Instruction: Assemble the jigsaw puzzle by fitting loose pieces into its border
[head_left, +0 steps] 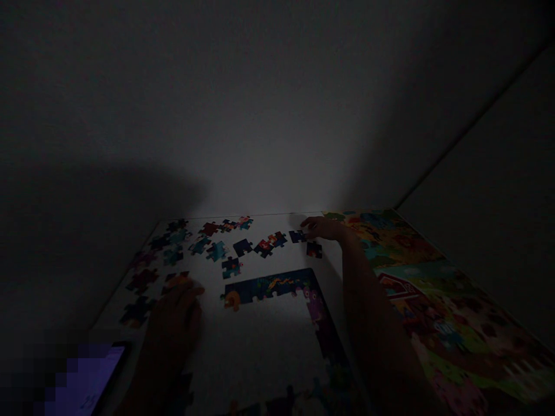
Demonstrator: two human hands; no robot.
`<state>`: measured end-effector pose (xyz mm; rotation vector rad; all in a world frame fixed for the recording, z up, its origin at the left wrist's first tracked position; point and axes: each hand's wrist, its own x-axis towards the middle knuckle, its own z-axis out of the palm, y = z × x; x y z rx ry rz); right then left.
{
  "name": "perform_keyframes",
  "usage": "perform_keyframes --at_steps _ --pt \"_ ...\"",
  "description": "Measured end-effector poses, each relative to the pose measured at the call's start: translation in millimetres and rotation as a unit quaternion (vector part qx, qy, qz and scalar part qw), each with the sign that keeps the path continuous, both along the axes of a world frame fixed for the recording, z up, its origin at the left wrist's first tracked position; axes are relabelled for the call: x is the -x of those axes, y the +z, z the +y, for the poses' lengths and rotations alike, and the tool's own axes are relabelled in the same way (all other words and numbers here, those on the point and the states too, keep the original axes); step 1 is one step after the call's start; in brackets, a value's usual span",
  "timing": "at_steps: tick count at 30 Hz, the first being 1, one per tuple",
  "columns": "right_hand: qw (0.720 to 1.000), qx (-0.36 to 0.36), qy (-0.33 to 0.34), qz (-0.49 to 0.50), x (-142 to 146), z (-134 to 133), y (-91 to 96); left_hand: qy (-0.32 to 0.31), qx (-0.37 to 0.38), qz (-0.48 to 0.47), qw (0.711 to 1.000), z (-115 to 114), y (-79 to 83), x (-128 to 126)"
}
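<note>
At the back of the white table, my right hand [324, 227] has its fingers closed at the right edge of a dark blue puzzle piece [297, 236]. Just below it lies another dark piece [314, 249]. My left hand [178, 305] rests at the left with its fingers loosely spread, partly over a puzzle piece with orange on it [171, 283]. Between my arms is a partly joined puzzle border [262, 287], with a dark blue top strip and a right side bearing a purple creature [314, 303]. Dim light blurs the finer details.
Several loose pieces [217, 250] are scattered across the back and left of the table. Two colourful pictures, one a farm scene [455, 323], lie on the right. A lit phone or tablet [102, 375] is at the lower left. A pale wall [277, 115] rises behind.
</note>
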<state>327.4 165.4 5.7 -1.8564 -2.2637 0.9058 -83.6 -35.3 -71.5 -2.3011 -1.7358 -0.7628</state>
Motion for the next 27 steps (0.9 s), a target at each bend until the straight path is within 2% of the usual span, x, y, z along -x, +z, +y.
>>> perform_keyframes --at_steps 5,10,13,17,20,23,27 --pt "0.999 -0.006 0.025 -0.023 14 2 -6.7 0.017 0.009 -0.004 1.000 -4 0.8 -3" --pt "0.999 -0.005 0.043 -0.011 21 3 -10.4 0.045 0.000 -0.026 0.999 -8 11.2 -19" --pt "0.999 -0.008 0.034 -0.018 21 1 -8.2 0.053 0.004 -0.033 0.998 -10 16.1 -25" --pt "1.000 -0.012 0.008 0.001 23 -3 -3.5 0.050 -0.011 -0.026 0.998 -9 14.7 -25" --pt "0.997 -0.033 0.011 0.063 25 -3 -0.6 0.041 -0.032 -0.024 0.998 -8 11.0 -23" --pt "0.988 -0.024 0.011 0.152 30 -4 1.8 0.033 -0.037 -0.022 0.999 -7 8.7 -22" --pt "0.953 0.030 0.006 0.301 41 -11 10.0 0.044 -0.039 -0.026 0.998 -7 8.7 -22"
